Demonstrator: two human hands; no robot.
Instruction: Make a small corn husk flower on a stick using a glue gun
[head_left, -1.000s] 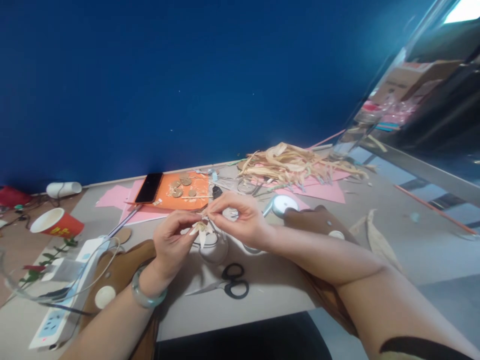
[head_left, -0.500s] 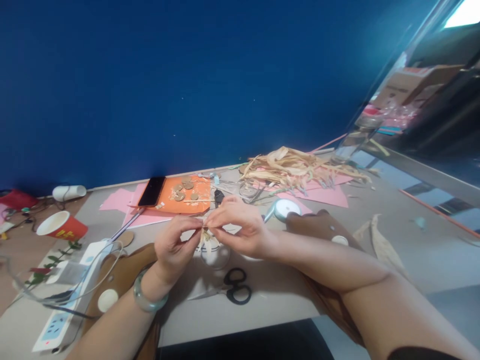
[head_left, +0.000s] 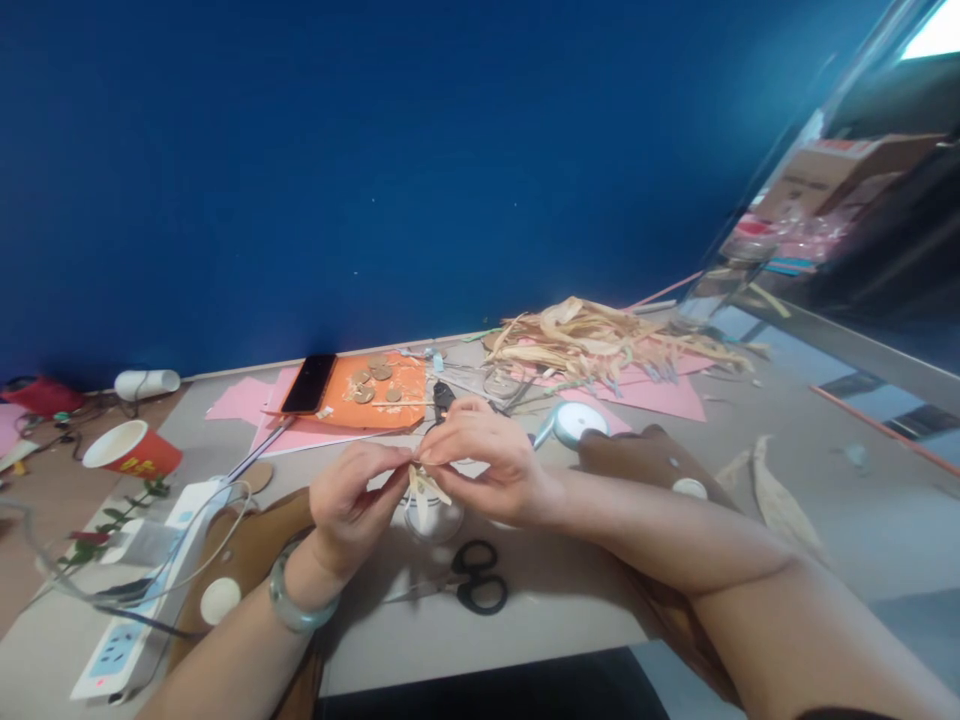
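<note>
My left hand and my right hand meet above the middle of the table, fingertips pinched together on a small pale straw piece whose strips hang down between them. A green bangle circles my left wrist. Just below the hands lies a pair of black-handled scissors, and a clear round container sits right under the straw piece.
A heap of dried straw strips lies on pink paper at the back right. A phone rests by an orange sheet with small discs. A red paper cup and a white power strip are at left. A tape roll sits behind my right wrist.
Both hands stayed pinched on the straw piece and shifted slightly; the strips now hang lower between the fingers. The view drifted a little.
</note>
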